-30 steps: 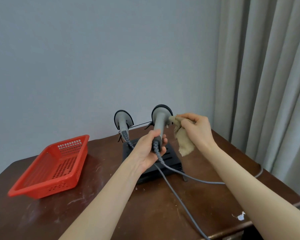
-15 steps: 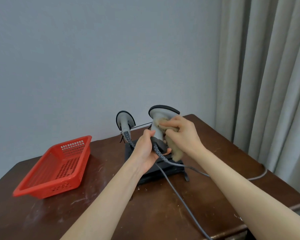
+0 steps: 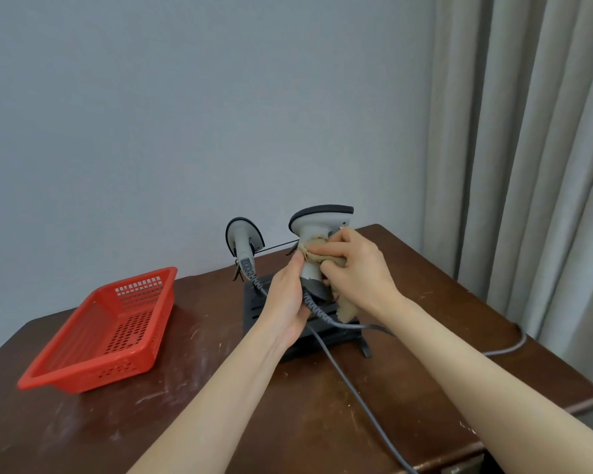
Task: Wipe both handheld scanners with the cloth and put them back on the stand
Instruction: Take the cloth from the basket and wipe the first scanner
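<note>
My left hand [image 3: 288, 299] grips the lower handle of a grey handheld scanner [image 3: 317, 222], held upright above the black stand [image 3: 326, 336]. Its head points up and to the right. My right hand [image 3: 355, 265] presses a tan cloth [image 3: 314, 249] around the scanner's neck; the cloth's tail hangs below that hand. The second grey scanner [image 3: 243, 236] hangs in the stand's left holder. Grey cables [image 3: 356, 398] run from both scanners across the table.
A red perforated plastic basket [image 3: 107, 331] sits on the left of the dark wooden table [image 3: 185, 422]. A grey wall is behind, and beige curtains [image 3: 528, 165] hang at the right. The table's right edge is close to the curtain.
My right hand moved the cloth from beside the scanner's head onto its neck and handle. The scanner tilted so its head faces up and right.
</note>
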